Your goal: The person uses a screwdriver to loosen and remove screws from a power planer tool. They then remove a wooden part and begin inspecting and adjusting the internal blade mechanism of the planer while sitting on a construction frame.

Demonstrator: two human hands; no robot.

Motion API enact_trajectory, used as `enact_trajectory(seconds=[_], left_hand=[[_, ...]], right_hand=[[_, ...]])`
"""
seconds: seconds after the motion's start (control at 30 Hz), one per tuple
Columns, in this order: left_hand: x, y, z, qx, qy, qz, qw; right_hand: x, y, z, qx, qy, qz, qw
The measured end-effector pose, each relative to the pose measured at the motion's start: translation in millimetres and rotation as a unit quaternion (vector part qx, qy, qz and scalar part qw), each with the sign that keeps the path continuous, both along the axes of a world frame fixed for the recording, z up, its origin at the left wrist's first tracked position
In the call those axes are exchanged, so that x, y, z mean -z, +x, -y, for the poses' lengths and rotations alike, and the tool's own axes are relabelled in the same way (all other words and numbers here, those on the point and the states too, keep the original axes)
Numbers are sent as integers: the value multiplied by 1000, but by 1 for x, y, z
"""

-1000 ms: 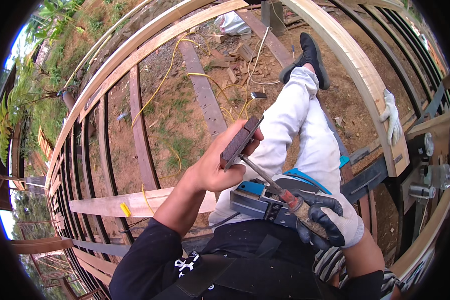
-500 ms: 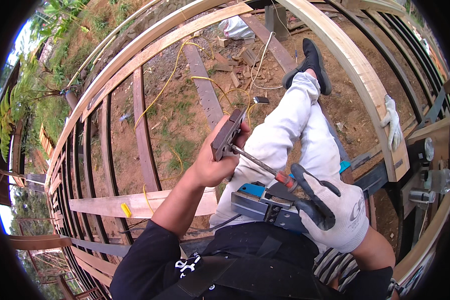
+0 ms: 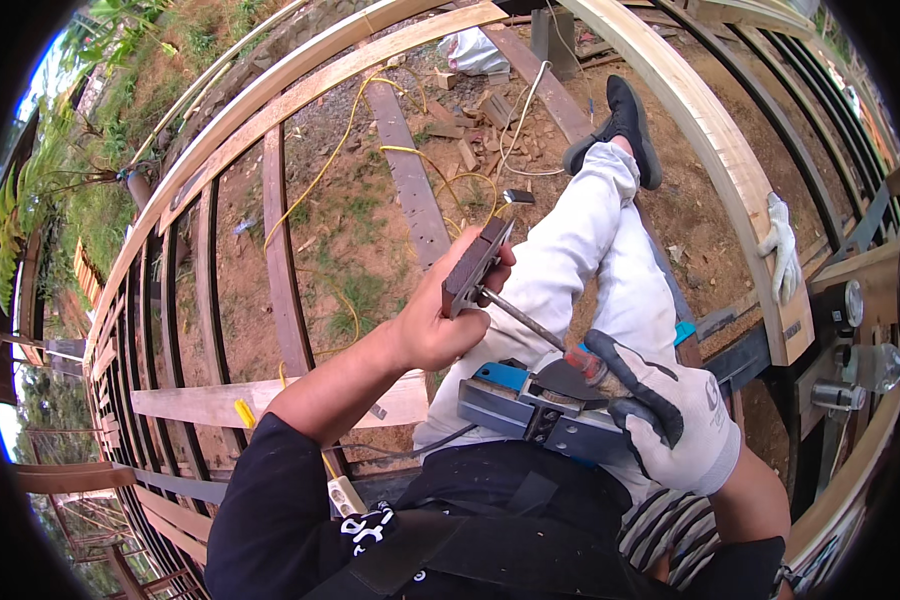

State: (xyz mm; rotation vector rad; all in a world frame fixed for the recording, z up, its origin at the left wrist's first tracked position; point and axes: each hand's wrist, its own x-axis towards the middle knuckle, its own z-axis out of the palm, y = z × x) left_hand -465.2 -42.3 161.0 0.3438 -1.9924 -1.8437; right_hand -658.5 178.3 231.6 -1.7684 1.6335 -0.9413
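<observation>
My bare left hand (image 3: pixel 432 322) grips a dark brown block (image 3: pixel 467 268) with a metal plate on one face, held up above my lap. In my gloved right hand (image 3: pixel 682 415) is a screwdriver (image 3: pixel 526 320) with a worn red handle. Its shaft runs up to the left, and its tip meets the plate side of the block near my left fingers. The exact contact point is hard to make out. Across my lap, beneath the screwdriver, lies a grey and blue power tool (image 3: pixel 505 410) with a dark cord.
Wooden beams (image 3: pixel 685 110) and dark joists frame the dirt around me. A light board (image 3: pixel 195 402) crosses at left, beside a yellow cord (image 3: pixel 330 160). A white glove (image 3: pixel 782 250) rests on the right beam, near glass jars (image 3: pixel 875 365). Wood scraps (image 3: pixel 490 115) lie ahead.
The block has tilted, showing more of its brown face. My right hand has shifted slightly right, with its fingers closer around the screwdriver handle. My left arm sits a little lower.
</observation>
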Motion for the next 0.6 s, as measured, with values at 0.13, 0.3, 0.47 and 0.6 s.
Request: enact_trajectory(seconds=[0.13, 0.3, 0.47, 0.6], left_hand=[[-7, -1, 4, -42, 122, 2, 992], [-6, 2, 6, -34, 127, -7, 991], [-9, 4, 2, -8, 89, -22, 996], [-7, 1, -1, 20, 58, 2, 998]], right_hand=[[-17, 6, 6, -10, -57, -350, 935], [-7, -1, 7, 36, -28, 111, 993], [4, 11, -8, 95, 217, 563, 792], [27, 15, -14, 57, 224, 611, 757]])
